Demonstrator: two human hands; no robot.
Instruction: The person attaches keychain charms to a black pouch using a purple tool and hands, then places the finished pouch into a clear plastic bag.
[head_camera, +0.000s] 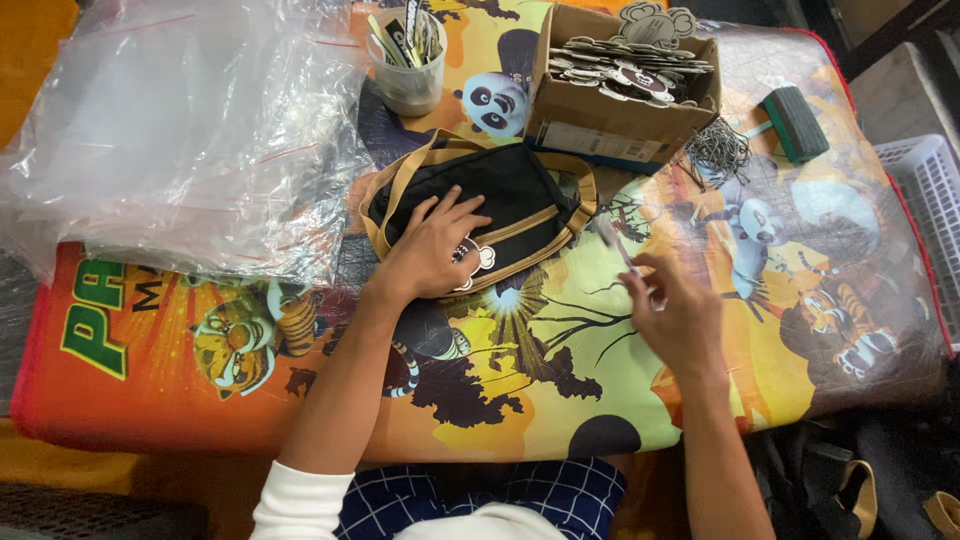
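Your right hand (678, 312), nearest you, pinches a thin pin (612, 240) just off the pouch's (500, 200) right end; your left hand (432, 250) lies flat, fingers spread, on the pouch and its panda tag (478, 258). Keep that palm firm on the mat (540, 380) so the tag stays put, and bring the pin in slowly.

A brown cardboard box (615, 120) of panda-shaped tags (630, 70) stands beside clear plastic bags (180, 130).
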